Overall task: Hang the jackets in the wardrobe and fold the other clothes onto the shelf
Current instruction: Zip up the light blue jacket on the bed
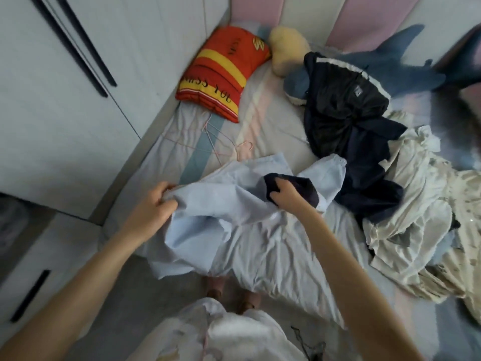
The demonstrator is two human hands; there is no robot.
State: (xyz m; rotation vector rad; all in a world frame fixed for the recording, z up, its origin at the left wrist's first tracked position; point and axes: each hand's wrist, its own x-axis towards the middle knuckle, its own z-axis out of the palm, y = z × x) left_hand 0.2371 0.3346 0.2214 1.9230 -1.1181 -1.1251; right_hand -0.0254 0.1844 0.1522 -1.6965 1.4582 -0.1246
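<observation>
jacket (221, 204) pinched by left grip (153, 204), right grip (283, 192)

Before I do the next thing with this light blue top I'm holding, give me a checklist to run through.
1. The left hand grips the light blue garment: ok.
2. The right hand holds its navy part: ok.
3. Garment spread flat: not ok, bunched on the bed.
4. The pink hangers lie free on the bed: ok.
5. The wardrobe door open: not ok, shut.
6. Jacket or foldable: cannot tell.
</observation>
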